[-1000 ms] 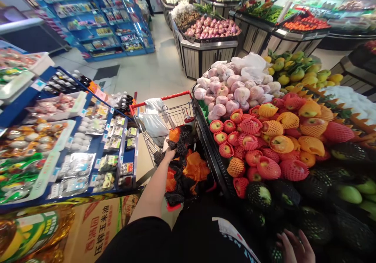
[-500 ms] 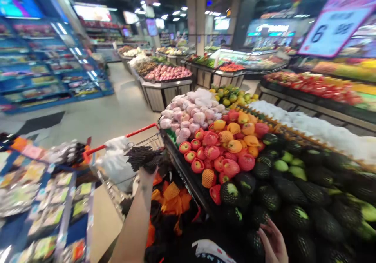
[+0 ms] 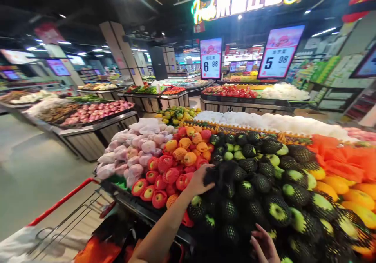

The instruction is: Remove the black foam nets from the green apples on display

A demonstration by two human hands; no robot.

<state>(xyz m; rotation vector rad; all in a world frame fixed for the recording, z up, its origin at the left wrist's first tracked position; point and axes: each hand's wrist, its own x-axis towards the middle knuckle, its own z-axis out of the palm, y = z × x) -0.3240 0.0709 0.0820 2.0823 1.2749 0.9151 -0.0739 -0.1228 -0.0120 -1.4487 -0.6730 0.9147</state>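
Note:
My left hand [image 3: 199,181] reaches over the fruit display, its fingers closed on a bunch of black foam net [image 3: 222,175]. Beneath and beyond that bunch lie green fruits in black foam nets [image 3: 261,183], piled in a broad heap. Low in the view, my right hand [image 3: 263,244] hovers at the near side of this heap, fingers apart and slightly bent, with nothing seen in it. Just left of my left wrist are apples in red foam nets [image 3: 171,175].
A wire cart with a red handle [image 3: 63,200] stands at lower left, orange netting [image 3: 96,251] beside it. Pale wrapped fruits [image 3: 135,153] fill the display's left end. Orange fruits [image 3: 358,198] and orange netting [image 3: 337,157] lie at right. Price screens [image 3: 210,59] hang beyond.
My view has swung right. My left hand has moved from above the cart to over the green fruits, still gripping the black foam net. My right hand stays low near the heap.

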